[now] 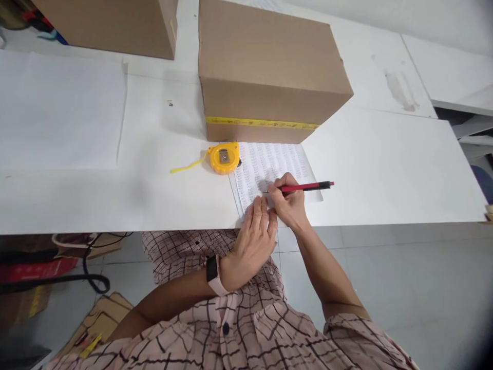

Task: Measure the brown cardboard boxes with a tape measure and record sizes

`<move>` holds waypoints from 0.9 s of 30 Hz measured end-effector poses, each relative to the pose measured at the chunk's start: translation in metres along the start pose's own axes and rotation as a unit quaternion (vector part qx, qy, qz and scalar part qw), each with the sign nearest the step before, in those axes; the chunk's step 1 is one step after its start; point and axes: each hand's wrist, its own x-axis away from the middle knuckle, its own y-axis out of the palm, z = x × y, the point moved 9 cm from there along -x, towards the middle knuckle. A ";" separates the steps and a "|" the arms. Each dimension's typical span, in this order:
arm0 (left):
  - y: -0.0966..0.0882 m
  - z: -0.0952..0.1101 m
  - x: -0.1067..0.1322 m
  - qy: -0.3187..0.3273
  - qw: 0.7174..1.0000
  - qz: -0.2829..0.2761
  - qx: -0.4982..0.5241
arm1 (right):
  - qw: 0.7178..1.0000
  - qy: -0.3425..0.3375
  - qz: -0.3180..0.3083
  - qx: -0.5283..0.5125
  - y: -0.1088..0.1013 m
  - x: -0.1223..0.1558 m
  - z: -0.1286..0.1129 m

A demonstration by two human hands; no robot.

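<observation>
My right hand [288, 203] is closed around a red and black pen [308, 187], its tip down on a sheet of paper [277, 159] covered in columns of small writing. My left hand [257, 231] lies flat with fingers stretched out over the lower edge of the sheet, beside the right hand. A yellow tape measure [225, 158] with a yellow strap rests at the sheet's left edge. Just behind the paper stands a cardboard box [269, 56] with a band of yellow printed tape; its front touches or covers the sheet's far edge.
The white table [385, 169] spans the view, its front edge close to my body. Another cardboard box [115, 25] stands at the back left, near large white sheets [57, 113]. Below left are a black cable [90, 277] and flattened cardboard [96, 324] on the floor.
</observation>
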 end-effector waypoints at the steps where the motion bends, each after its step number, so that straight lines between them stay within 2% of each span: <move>1: 0.002 0.001 0.001 0.001 1.000 -0.004 -0.006 | 1.000 0.003 -0.001 0.003 0.000 0.000 0.000; 8: -0.001 0.001 -0.003 -0.003 1.000 -0.011 -0.009 | 1.000 0.005 -0.005 0.009 0.001 0.000 0.003; 16: 0.000 0.001 -0.005 0.007 1.000 0.028 -0.008 | 1.000 -0.008 -0.015 0.018 0.005 0.000 0.003; 27: -0.005 0.002 -0.005 0.016 0.999 0.041 -0.029 | 1.000 -0.005 -0.009 0.014 0.003 0.000 0.001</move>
